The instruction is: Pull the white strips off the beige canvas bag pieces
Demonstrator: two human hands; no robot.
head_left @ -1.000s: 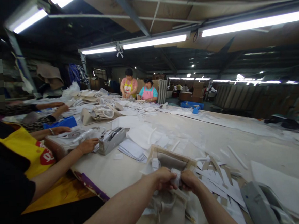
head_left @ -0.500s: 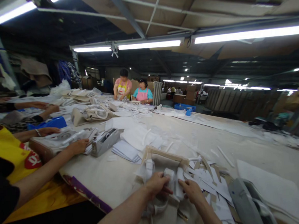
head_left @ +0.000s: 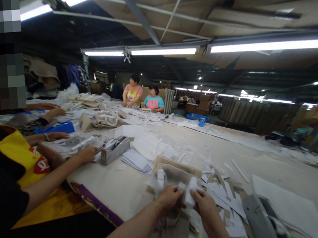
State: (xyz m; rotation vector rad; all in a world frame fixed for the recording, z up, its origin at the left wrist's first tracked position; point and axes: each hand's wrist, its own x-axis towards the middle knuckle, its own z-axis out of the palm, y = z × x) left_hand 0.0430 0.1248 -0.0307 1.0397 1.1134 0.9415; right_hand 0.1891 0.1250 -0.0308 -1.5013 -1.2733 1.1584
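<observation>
A long pale work table (head_left: pixel 259 152) runs away from me under strip lights, littered with white paper and card offcuts. My left hand (head_left: pixel 168 198) and my right hand (head_left: pixel 205 206) meet at the near edge, fingers curled tight, pinching a small wad of white paper (head_left: pixel 190 194) between them, just above a beige bag (head_left: pixel 176 172) with a wrapped handle. A grey tape dispenser (head_left: pixel 260 217) lies just right of my right wrist; scraps crowd that side. To my left a co-worker's hand (head_left: pixel 86 153) rests beside another tape dispenser (head_left: pixel 114 150), well apart from mine. The bare tabletop between us is open
</observation>
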